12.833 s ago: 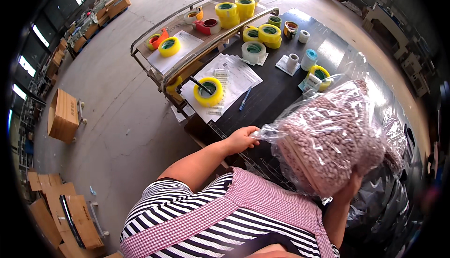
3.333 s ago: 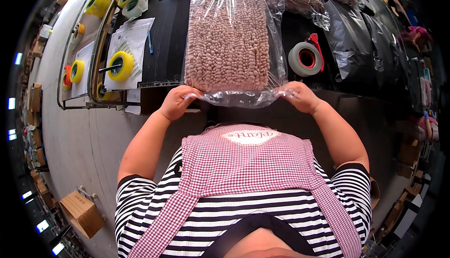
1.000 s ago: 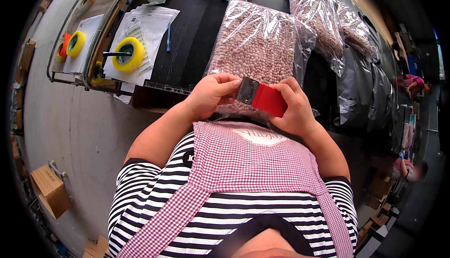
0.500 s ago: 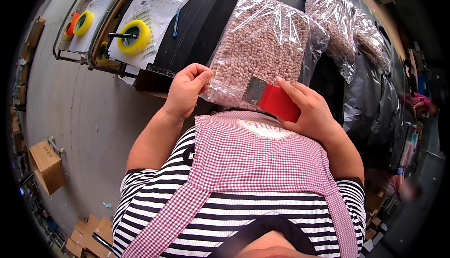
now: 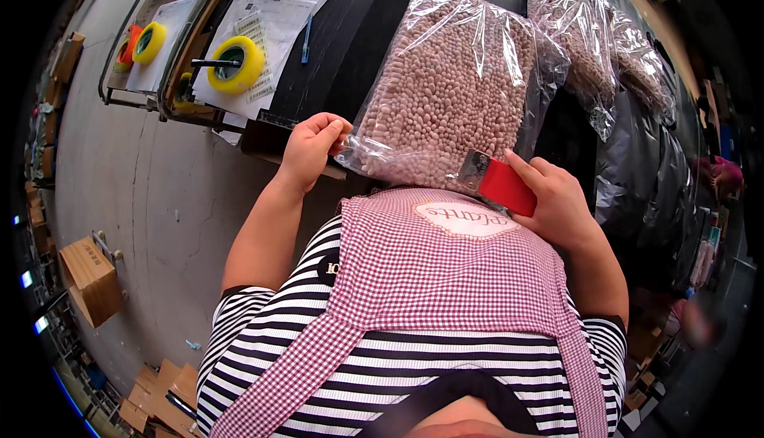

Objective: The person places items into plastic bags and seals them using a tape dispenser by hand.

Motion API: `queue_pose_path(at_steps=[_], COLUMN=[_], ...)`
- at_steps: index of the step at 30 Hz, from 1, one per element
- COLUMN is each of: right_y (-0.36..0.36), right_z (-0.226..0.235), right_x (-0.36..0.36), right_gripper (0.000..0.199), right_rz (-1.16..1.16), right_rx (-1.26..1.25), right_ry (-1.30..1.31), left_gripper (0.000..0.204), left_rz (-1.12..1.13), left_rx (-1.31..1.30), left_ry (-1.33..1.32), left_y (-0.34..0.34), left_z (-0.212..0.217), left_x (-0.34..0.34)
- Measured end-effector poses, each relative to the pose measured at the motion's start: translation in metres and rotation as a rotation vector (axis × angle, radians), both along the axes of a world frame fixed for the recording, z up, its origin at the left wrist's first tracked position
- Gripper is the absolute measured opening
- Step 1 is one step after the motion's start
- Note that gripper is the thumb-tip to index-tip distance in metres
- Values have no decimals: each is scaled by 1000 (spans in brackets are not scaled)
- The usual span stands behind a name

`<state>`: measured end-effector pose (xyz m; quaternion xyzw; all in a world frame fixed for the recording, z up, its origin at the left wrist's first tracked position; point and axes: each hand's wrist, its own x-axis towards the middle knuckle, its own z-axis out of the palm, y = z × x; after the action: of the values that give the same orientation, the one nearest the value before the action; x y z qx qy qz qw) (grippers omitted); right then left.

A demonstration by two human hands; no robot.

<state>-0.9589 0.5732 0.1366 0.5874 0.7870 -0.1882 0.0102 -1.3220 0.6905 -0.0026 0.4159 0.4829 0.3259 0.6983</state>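
Note:
A clear plastic bag (image 5: 454,88) full of small pinkish-brown bead-like pieces lies at the table's front edge, right against my apron. My left hand (image 5: 312,145) is closed in a pinch at the bag's near left corner; whether it grips the film or a strip of tape is too small to tell. In my right hand (image 5: 553,195) is a red tape dispenser (image 5: 505,186) with a toothed metal end. It is held over the bag's near edge, metal end pointing left.
Two more filled clear bags (image 5: 569,32) lie at the right, above dark plastic sheeting (image 5: 637,167). Papers and a yellow tape roll (image 5: 236,65) with a black pen through it sit at the left, near a blue pen (image 5: 306,40). A cardboard box (image 5: 89,281) stands on the floor.
The tape dispenser in my right hand has moved right along the bag's near edge. My left hand stays pinched at the near left corner. The whole view has shifted slightly.

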Motion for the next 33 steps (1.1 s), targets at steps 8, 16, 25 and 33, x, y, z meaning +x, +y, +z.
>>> queue_pose_path(at_steps=[8, 16, 25, 33], right_y=[6, 10, 9, 5], right_z=[-20, -20, -21, -19], right_x=[-12, -15, -11, 5], right_gripper=[86, 86, 86, 80], right_rz=[-41, -54, -56, -46], right_rx=[-30, -47, -54, -76], right_ry=[-72, -73, -83, 39], left_gripper=[24, 52, 47, 83], left_rz=[-31, -109, -431, -744], left_rx=[360, 491, 1253, 1148], left_ry=[446, 913, 247, 921], left_y=[9, 6, -12, -15], left_z=[-36, -49, 10, -28], left_x=[24, 35, 58, 105])
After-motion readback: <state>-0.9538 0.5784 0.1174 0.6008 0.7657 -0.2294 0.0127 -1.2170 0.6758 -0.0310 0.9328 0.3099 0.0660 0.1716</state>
